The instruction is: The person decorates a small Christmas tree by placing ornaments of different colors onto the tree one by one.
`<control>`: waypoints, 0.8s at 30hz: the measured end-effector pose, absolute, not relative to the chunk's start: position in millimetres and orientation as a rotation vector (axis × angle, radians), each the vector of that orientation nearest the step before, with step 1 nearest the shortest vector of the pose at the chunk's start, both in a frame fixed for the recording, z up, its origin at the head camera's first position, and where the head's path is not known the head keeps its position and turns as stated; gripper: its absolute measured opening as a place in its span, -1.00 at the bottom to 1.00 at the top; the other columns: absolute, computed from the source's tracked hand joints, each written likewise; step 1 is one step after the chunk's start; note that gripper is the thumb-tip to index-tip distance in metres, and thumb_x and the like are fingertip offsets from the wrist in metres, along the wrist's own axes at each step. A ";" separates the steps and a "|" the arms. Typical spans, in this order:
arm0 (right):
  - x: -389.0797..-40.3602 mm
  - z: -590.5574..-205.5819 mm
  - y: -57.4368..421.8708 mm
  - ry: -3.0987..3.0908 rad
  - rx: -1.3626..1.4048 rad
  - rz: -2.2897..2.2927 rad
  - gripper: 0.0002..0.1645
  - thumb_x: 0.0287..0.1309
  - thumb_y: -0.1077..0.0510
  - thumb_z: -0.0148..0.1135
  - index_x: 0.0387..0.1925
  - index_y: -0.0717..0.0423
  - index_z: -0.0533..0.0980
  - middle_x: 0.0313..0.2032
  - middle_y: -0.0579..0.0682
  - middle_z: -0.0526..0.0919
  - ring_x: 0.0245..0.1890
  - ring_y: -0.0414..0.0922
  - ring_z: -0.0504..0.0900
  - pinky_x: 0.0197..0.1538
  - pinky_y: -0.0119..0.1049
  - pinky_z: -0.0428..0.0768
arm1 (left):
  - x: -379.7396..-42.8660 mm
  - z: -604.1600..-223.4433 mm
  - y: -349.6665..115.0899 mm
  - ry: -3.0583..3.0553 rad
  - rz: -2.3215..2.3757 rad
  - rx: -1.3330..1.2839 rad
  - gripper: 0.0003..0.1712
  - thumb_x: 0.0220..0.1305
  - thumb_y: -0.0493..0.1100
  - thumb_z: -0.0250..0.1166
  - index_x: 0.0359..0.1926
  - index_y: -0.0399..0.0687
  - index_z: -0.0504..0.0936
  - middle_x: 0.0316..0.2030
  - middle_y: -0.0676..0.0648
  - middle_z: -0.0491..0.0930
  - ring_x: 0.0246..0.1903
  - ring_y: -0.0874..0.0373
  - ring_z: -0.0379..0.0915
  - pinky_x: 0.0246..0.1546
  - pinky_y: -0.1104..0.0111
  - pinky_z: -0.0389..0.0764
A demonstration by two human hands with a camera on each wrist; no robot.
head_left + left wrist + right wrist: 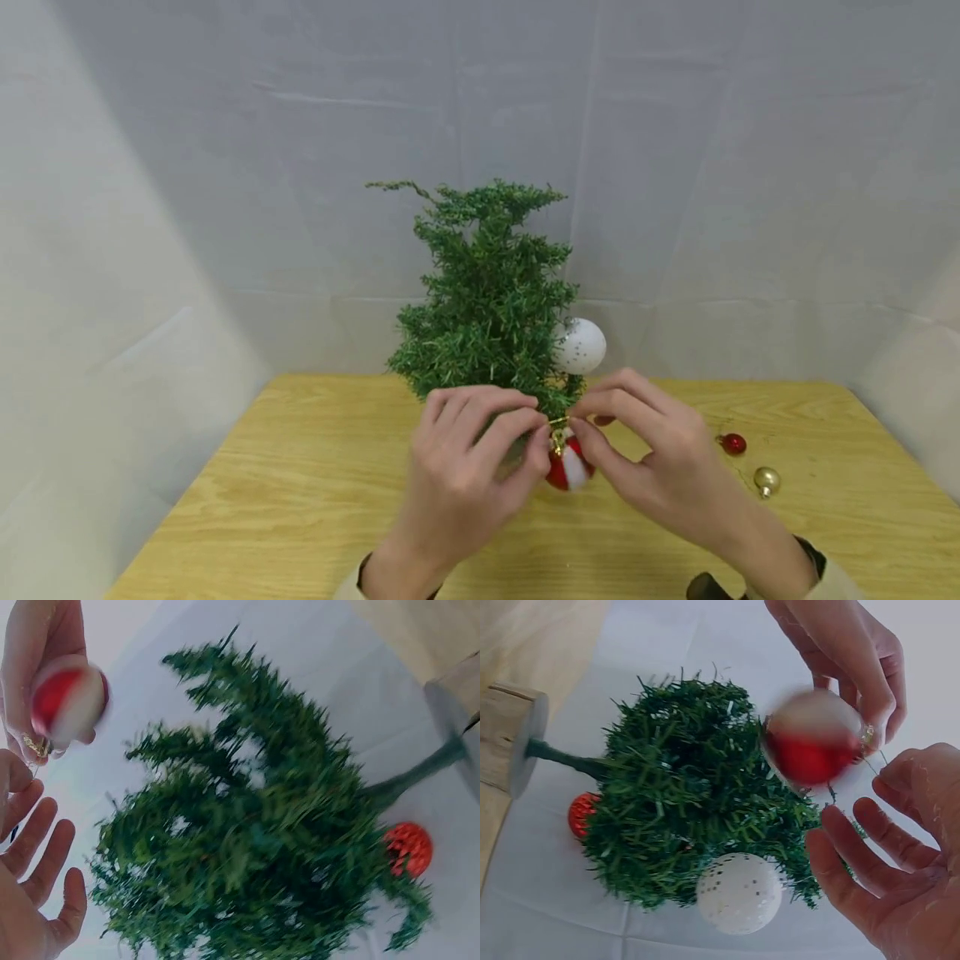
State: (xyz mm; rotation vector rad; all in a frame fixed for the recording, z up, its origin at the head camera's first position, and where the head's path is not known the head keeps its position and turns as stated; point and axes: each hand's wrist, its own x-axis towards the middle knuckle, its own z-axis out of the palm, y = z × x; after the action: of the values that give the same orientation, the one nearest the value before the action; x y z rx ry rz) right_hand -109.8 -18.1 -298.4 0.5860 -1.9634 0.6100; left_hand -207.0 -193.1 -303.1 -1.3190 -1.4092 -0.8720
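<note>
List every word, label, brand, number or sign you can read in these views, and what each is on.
None can be read.
Red-and-white bauble: colour bands only, blurred in both wrist views.
White bauble: specks, no lettering.
Small red bauble and gold bauble: no legible marks.
Artificial Christmas tree, wooden table: no text visible.

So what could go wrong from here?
The red and white ball hangs from a thin gold cord pinched by the left fingers and right fingers; it might slip and drop onto the table. The white ball sits near the right fingers, so a nudge could knock it off the tree.
</note>
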 end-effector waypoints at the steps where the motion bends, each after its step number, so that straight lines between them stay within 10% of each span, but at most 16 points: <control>1: -111.0 -295.3 -18.3 -1.957 0.587 0.609 -0.70 0.48 0.01 0.12 -0.26 0.09 0.65 -0.27 -0.09 0.66 -0.35 -0.30 0.60 -0.25 -0.58 0.57 | -207.4 -300.6 -193.5 -1.424 -0.879 -1.316 -0.76 0.42 -0.15 0.17 -0.37 -0.05 0.70 -0.29 0.00 0.74 -0.28 0.13 0.65 -0.25 0.28 0.54; 24: -170.1 -224.1 -27.5 -1.886 0.440 0.604 -0.89 0.31 0.27 0.29 -0.19 0.26 0.65 -0.33 0.09 0.74 -0.40 -0.20 0.71 -0.33 -0.48 0.65 | -259.5 -229.1 -184.1 -1.510 -0.897 -1.198 -0.85 0.38 -0.16 0.29 -0.23 -0.17 0.71 -0.21 -0.16 0.73 -0.18 -0.09 0.61 -0.25 0.10 0.46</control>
State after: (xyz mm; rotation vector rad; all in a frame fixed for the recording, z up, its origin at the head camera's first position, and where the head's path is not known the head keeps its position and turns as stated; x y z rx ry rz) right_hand -170.1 -27.5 -224.1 0.4403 -1.8861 0.6039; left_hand -259.5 -184.1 -229.1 -1.1981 -1.5096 -0.8972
